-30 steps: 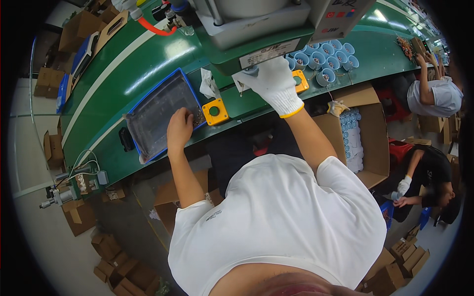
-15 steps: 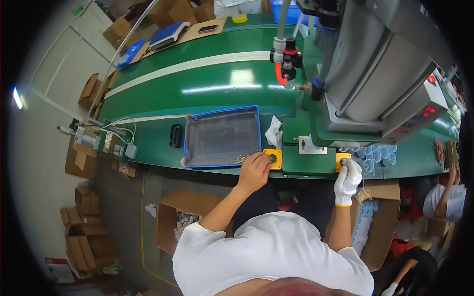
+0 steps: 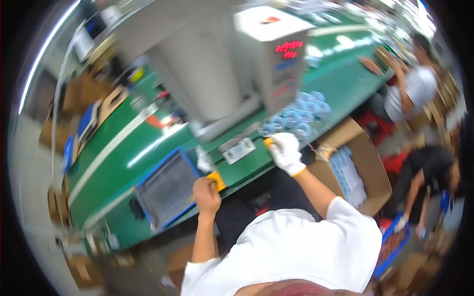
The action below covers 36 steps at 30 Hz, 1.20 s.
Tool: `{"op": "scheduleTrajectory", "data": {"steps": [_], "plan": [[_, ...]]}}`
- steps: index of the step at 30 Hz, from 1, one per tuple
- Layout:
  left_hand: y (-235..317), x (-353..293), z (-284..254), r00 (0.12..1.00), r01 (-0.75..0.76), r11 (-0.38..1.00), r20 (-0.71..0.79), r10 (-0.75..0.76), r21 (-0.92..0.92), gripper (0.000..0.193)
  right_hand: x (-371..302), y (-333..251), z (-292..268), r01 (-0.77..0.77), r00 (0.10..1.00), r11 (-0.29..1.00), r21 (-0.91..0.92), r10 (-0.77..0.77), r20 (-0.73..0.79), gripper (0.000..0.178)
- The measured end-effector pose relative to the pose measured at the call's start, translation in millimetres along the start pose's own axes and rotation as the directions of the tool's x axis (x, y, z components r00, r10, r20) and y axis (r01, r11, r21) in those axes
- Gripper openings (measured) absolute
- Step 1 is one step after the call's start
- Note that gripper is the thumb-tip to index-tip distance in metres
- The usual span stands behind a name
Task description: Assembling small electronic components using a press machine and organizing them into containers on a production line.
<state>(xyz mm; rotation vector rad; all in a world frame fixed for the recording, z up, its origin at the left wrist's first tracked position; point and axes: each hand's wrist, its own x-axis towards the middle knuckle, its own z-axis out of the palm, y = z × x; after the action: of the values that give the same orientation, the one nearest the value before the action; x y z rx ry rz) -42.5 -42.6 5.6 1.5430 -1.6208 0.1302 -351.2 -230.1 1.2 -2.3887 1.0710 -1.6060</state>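
My bare left hand (image 3: 207, 193) is at a yellow button box (image 3: 218, 181) on the front edge of the green workbench (image 3: 247, 170), its fingers curled and blurred. My right hand (image 3: 286, 152), in a white glove, covers most of a second yellow button box (image 3: 268, 142); its fingers are smeared. Between the two boxes, a pale metal fixture plate (image 3: 239, 151) sits under a large grey press (image 3: 197, 74). A crumpled white tissue (image 3: 204, 160) lies beside the left box. Left of that is a dark, blue-rimmed tray (image 3: 168, 190).
Several blue-and-white round parts (image 3: 298, 112) stand right of the press, below its control box (image 3: 286, 64) with red digits. An open cardboard box (image 3: 377, 172) by my right arm holds similar parts. One person (image 3: 412, 89) sits farther right; another (image 3: 429, 167) bends over a blue crate (image 3: 397, 246).
The view has swung to the right and tilted, bringing more of the right side and the other people into sight. My hands remain at the two yellow boxes.
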Motion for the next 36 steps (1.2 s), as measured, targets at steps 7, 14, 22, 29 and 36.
{"op": "scheduleTrajectory", "data": {"steps": [7, 14, 22, 29, 36], "plan": [[2.7, -15.8, 12.3, 0.996, 0.031, 0.999, -0.081, -0.029, 0.016, 0.005, 14.6, 9.5, -15.8, 0.177, 0.98, 0.984, -0.007, -0.175, 0.093, 0.011], [12.8, -12.0, 6.2, 0.995, 0.073, 0.994, -0.079, -0.067, 0.078, 0.01, 1.4, 11.4, -6.8, 0.215, 0.975, 0.975, 0.048, -0.212, -0.065, 0.032], [9.9, 41.3, 22.1, 0.967, 0.216, 0.901, -0.048, -0.252, -0.375, 0.015, -0.3, -1.0, -5.5, 0.111, 0.991, 0.992, 0.063, -0.105, -0.086, 0.042], [17.5, 58.0, 30.9, 0.922, 0.384, 0.882, 0.064, -0.381, -0.275, 0.018, -8.1, 15.8, -0.2, 0.105, 0.99, 0.993, 0.056, -0.099, -0.097, 0.044], [18.2, 57.9, 27.1, 0.931, 0.365, 0.896, 0.085, -0.355, -0.254, 0.014, -9.0, 15.9, 3.2, 0.084, 0.993, 0.994, 0.074, -0.077, -0.089, 0.044]]}}
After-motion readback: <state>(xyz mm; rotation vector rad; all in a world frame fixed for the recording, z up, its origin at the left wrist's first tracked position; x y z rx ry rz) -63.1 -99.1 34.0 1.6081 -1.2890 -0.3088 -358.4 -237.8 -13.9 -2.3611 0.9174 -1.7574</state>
